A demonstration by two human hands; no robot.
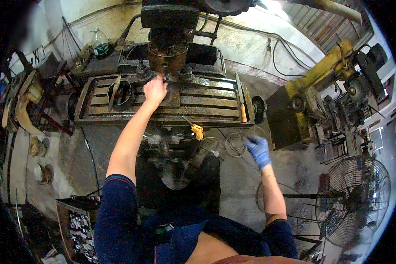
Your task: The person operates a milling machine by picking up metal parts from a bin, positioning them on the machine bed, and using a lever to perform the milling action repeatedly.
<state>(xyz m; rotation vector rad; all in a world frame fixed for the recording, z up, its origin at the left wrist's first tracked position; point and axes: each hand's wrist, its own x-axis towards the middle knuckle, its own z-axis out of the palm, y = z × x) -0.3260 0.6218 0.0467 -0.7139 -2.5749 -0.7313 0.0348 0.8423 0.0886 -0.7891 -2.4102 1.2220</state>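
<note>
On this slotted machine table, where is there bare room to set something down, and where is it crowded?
Bare: the slotted table between the left hand and the orange-handled tool at its right end. Crowded: the left end, with a ring-shaped part, and under the spindle head. The gloved right hand hangs off the table.

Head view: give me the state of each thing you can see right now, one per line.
left hand: bare, resting on the machine table under the spindle
right hand: blue-gloved, off the table, fingers curled, grip unclear
slotted machine table: rusty, oily
orange-handled tool: lying flat on the table
floor fan: upright, spinning unclear
</note>
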